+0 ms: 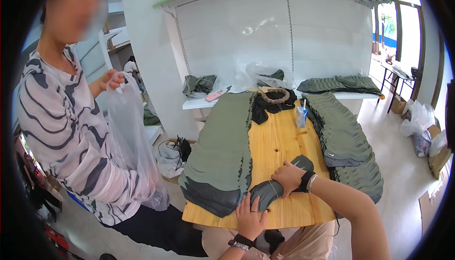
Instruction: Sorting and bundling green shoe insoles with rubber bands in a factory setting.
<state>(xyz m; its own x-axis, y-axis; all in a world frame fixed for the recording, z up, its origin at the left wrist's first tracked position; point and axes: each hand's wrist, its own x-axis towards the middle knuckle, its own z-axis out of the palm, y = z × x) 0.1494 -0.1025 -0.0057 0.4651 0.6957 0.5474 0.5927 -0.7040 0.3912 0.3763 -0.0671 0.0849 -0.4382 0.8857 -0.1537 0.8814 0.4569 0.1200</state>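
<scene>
Left hand (250, 222), right hand (287, 179) palm-down

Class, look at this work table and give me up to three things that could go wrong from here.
1. The drink carton stands close to the right stack of cloth; a knock might spill drink onto it.
2. The thin band across the dark bundle runs beside the right hand; it might slip or snap.
3. The left stack of cloth reaches close to the left hand; a nudge could disturb its layers.
</scene>
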